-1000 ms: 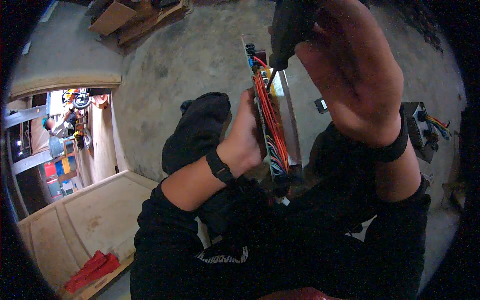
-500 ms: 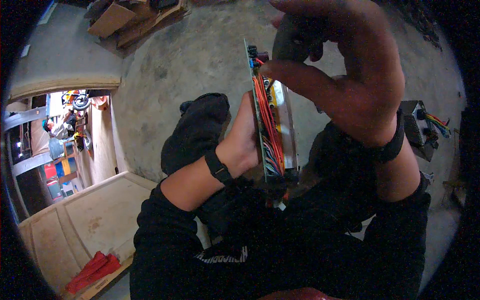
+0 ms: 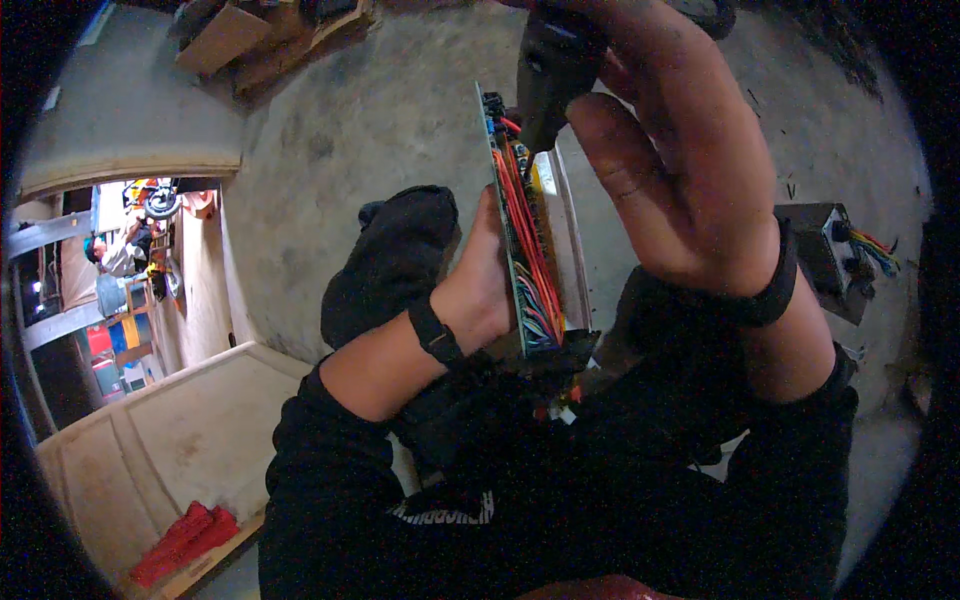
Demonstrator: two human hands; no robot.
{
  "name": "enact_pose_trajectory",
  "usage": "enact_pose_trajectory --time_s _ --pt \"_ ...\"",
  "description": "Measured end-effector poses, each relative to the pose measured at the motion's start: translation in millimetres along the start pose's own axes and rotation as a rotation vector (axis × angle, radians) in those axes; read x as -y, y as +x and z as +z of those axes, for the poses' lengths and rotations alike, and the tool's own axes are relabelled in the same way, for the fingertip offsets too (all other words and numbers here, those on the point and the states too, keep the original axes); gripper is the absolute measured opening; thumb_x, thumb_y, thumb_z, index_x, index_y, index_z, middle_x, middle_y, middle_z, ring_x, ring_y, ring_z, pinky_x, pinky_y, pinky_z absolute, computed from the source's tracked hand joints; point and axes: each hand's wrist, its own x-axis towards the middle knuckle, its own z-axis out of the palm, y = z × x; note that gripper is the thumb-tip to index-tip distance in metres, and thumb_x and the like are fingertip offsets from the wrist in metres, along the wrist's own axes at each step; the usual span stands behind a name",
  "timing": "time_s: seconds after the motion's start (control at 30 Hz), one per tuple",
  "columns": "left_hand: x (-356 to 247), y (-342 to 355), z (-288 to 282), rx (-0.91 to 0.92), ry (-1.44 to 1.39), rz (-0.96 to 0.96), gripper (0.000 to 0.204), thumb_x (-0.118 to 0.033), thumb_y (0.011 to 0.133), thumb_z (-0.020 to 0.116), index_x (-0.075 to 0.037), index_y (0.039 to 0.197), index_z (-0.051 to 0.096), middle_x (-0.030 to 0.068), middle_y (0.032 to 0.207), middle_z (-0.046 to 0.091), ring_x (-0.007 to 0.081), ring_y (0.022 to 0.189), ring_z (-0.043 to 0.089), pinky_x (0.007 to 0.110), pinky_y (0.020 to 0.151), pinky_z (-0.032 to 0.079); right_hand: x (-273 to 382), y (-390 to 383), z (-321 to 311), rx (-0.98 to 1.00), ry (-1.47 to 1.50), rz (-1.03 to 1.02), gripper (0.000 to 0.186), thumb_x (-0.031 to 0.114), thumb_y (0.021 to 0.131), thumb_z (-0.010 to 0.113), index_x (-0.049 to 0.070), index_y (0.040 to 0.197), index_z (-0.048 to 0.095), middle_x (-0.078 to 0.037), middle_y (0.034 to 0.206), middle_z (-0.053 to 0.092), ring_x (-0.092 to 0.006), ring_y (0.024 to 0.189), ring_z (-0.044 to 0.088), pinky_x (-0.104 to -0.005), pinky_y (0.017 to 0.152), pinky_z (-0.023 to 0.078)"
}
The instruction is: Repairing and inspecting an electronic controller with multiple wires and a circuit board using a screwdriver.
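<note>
- Grip of the left hand [image 3: 478, 285] is closed on the long narrow green circuit board assembly [image 3: 505, 235], from its left side; some of the fingers are hidden behind it
- Right hand [image 3: 690, 195] grasps a black-handled tool [image 3: 560, 80] by its handle, slanting down to the upper part of the assembly; whether the tip touches it I cannot tell
- The assembly stands nearly edge-on in front of the body, above the lap, its upper end leaning slightly left
- A bundle of orange-red wires [image 3: 520, 215] runs lengthwise along it, with a bunch of blue and whitish wires [image 3: 538, 305] toward the lower end
- A flat silvery metal plate [image 3: 572, 235] forms its right side
- Just below its lower end hang small white and red connectors [image 3: 567, 414], partly lost in shadow
- Black bands circle both wrists, and a black-clad leg [image 3: 390, 265] lies left of the assembly
- Right of the right wrist, a silvery metal box [image 3: 812, 240] with multicoloured wires rests on the rough grey concrete floor [image 3: 320, 120]
- Well apart at lower left, a crumpled red cloth [image 3: 185, 540] lies on a pale wooden panel [image 3: 205, 430]
- Brown cardboard [image 3: 228, 42] lies at upper left; beyond a bright doorway at left, another person [image 3: 122, 252] is near a motorcycle [image 3: 160, 200]
</note>
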Motion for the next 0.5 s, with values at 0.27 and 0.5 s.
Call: enact_pose_trajectory --time_s 0.27,0.5 --pt "-2 -9 6 0.067 -0.116 -0.135 0.06 -0.061 0.091 0.047 -0.011 0.121 0.059 0.0075 0.105 0.068 0.023 0.089 0.066 0.043 0.082 0.054 7 5 -8 0.07 0.021 0.038 0.046 0.005 0.078 0.075 0.004 0.12 0.059 -0.008 0.099 0.065 -0.021 0.086 0.063 -0.0355 0.075 0.052" --pt "-3 -6 17 -0.067 0.035 -0.093 0.054 -0.061 0.091 0.047 -0.013 0.11 0.064 0.0038 0.093 0.068 0.0209 0.079 0.066 0.041 0.073 0.056 20 14 -18 0.152 -0.056 0.098 0.042 0.006 0.079 0.075 0.005 0.119 0.062 -0.007 0.095 0.066 -0.0205 0.086 0.063 -0.035 0.076 0.051"
